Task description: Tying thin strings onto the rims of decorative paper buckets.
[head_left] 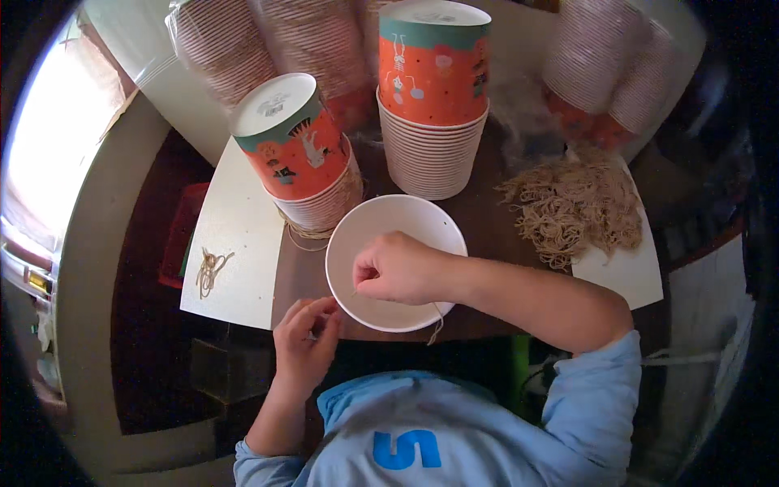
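A white paper bucket (395,315) stands with its mouth up at the table's near edge. My right hand (402,268) reaches inside it, thumb and fingers closed in a pinch on a thin strand of beige twine. A loose end of twine (436,326) hangs over the bucket's near right rim; its run inside is mostly behind my right hand and forearm. My left hand (307,337) is outside, against the bucket's lower left wall, fingertips and thumb drawn together. Whatever they pinch is too small to make out. A small dark hole shows in the bucket's right wall.
Behind the bucket rise two stacks of upside-down orange and green printed buckets (296,158) (436,73). A heap of cut twine (576,207) lies at right, a small twine bundle (211,272) at left. Plastic-wrapped bucket stacks (308,40) line the back.
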{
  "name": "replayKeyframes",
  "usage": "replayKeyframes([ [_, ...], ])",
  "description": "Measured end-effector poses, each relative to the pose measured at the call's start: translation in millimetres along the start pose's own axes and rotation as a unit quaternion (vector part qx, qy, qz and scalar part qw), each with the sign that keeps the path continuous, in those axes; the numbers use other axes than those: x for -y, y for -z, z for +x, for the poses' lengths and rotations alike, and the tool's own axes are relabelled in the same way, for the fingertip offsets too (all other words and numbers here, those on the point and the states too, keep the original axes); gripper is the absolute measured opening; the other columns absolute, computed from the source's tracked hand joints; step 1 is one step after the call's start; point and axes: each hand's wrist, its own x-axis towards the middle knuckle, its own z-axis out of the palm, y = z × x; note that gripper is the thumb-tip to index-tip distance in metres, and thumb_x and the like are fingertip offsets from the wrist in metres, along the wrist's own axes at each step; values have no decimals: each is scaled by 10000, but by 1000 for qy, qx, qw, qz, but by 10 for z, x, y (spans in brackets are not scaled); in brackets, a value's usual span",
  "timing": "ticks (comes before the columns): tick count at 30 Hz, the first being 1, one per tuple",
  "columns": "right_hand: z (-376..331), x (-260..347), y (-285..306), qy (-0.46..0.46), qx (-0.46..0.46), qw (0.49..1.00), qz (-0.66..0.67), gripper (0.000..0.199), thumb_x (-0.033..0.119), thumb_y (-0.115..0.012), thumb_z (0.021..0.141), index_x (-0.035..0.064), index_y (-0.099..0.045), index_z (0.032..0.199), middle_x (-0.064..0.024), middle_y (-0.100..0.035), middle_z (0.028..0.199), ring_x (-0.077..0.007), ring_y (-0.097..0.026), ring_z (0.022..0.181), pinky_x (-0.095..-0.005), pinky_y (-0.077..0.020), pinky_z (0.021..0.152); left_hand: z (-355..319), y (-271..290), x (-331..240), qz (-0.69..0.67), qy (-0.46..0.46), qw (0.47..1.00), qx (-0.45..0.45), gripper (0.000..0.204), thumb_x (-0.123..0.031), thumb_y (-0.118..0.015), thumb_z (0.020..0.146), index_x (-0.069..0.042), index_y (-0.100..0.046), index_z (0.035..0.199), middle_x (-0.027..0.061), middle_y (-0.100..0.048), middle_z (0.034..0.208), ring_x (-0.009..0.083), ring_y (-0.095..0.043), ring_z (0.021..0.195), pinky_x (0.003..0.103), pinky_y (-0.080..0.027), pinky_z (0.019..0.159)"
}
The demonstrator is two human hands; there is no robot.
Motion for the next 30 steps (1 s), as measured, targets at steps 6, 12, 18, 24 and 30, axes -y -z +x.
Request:
replayKeyframes([
  [6,55,11,-17,-1,2,1000,12,133,113,-612,739,-3,-660,781,-117,-657,713,-191,-633,657,-313,-501,631,36,-38,56,-11,-12,1000,-2,166,-14,-645,782,0,-651,947,96,-624,791,136,-599,623,237,-478,567],
  [12,105,2,-23,-27,23,999,41,136,118,-621,729,-1,-660,782,-119,-656,715,-195,-634,659,-318,-500,636,79,-28,15,14,-7,1000,9,189,11,-638,755,2,-652,944,102,-623,787,146,-601,627,243,-478,566],
  [18,131,14,-56,-14,10,1000,17,143,128,-628,725,5,-663,790,-122,-662,742,-205,-640,692,-319,-500,655,89,-24,0,24,-3,1000,11,180,1,-647,751,1,-653,931,99,-623,777,150,-606,625,246,-480,555],
  [24,140,52,-79,-43,32,998,25,144,136,-631,725,10,-668,782,-120,-662,732,-209,-642,698,-325,-500,659,96,-35,-59,82,-58,995,-3,146,4,-652,734,-2,-640,880,115,-608,739,203,-612,587,279,-497,531],
  [30,93,125,-55,-21,34,999,-18,158,140,-622,730,11,-674,805,-126,-659,728,-215,-640,700,-329,-499,667,94,-52,-95,89,-96,991,-4,76,10,-647,715,-12,-600,771,103,-561,664,219,-583,552,296,-480,502],
])
